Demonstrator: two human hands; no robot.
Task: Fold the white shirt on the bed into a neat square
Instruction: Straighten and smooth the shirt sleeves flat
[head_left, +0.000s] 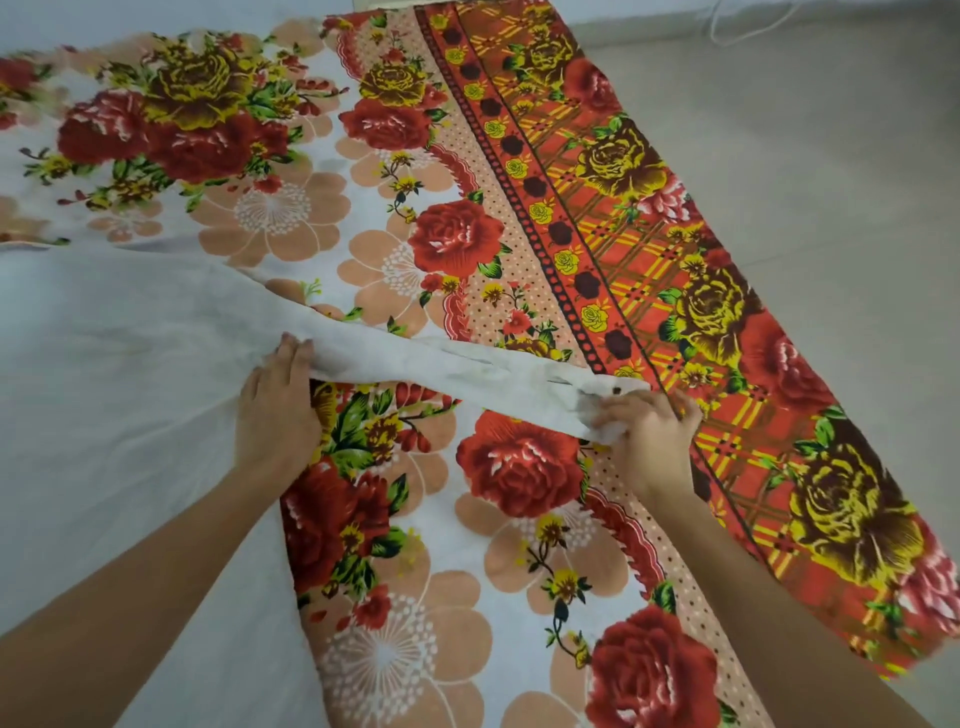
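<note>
The white shirt (119, 364) lies spread over the left half of the bed, on a floral bedsheet (467, 545). One long sleeve (447, 369) stretches out to the right across the sheet. My left hand (278, 410) rests where the sleeve meets the shirt body, fingers curled over the sleeve's top. My right hand (649, 431) grips the cuff end of the sleeve, fingers closed on the bunched fabric. Both forearms reach in from the bottom of the view.
The bedsheet's red and yellow border (727, 322) runs diagonally along the bed's right edge. Beyond it is a pale grey floor (831, 182). A thin white cable (748, 26) lies on the floor at the top right.
</note>
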